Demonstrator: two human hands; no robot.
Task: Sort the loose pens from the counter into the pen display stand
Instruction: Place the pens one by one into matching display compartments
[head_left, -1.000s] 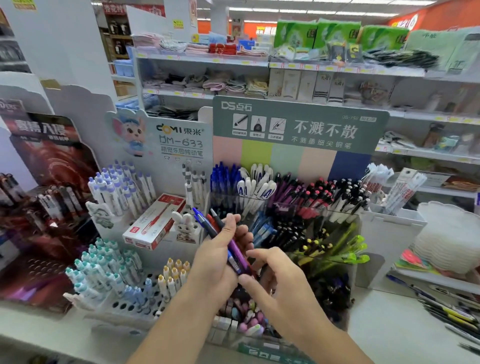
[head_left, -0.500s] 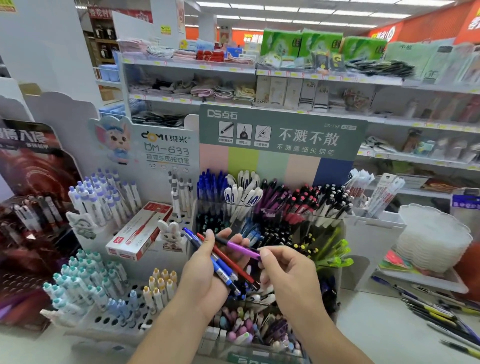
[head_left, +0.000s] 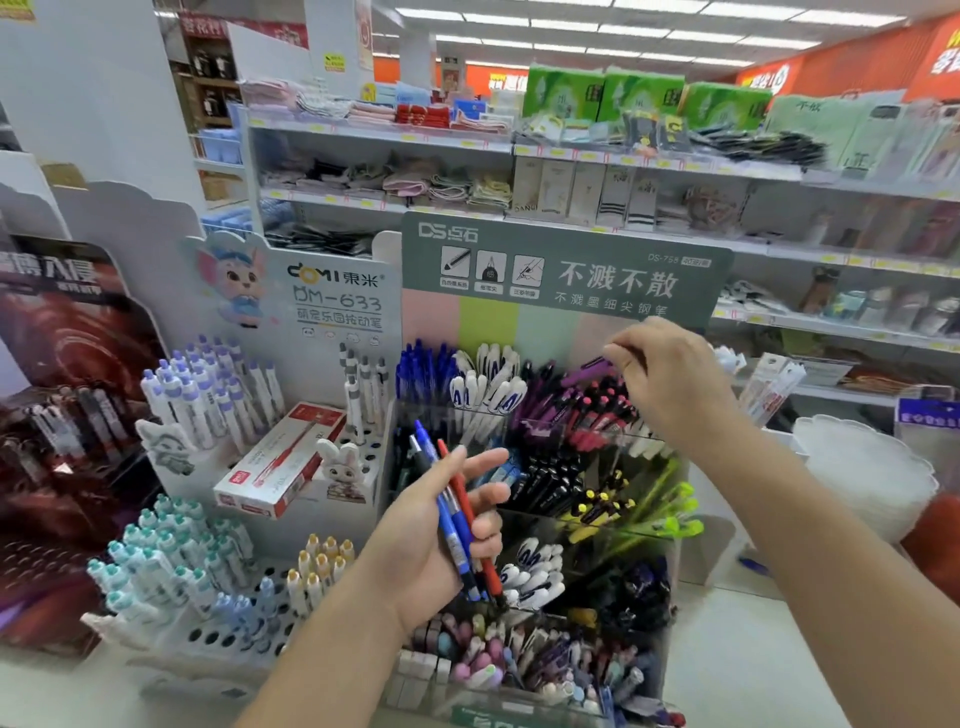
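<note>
My left hand (head_left: 441, 525) grips a small bundle of pens (head_left: 457, 519), blue ones and a red one, held upright in front of the tiered pen display stand (head_left: 550, 322). My right hand (head_left: 670, 374) is raised over the stand's top row and pinches a purple pen (head_left: 589, 371), whose lower end sits among the other purple pens (head_left: 540, 400) there. The stand's clear compartments hold blue, white, purple, red-topped, black and green pens.
A white stand with pastel pens (head_left: 218, 400) and a red pen box (head_left: 280, 462) is to the left. A stack of white trays (head_left: 862, 473) stands on the counter (head_left: 727, 670) at right. Store shelves (head_left: 623, 161) run behind.
My right hand has pulled the purple pen out of the bundle and carried it up and right to the stand's top row. My left hand keeps the remaining pens.
</note>
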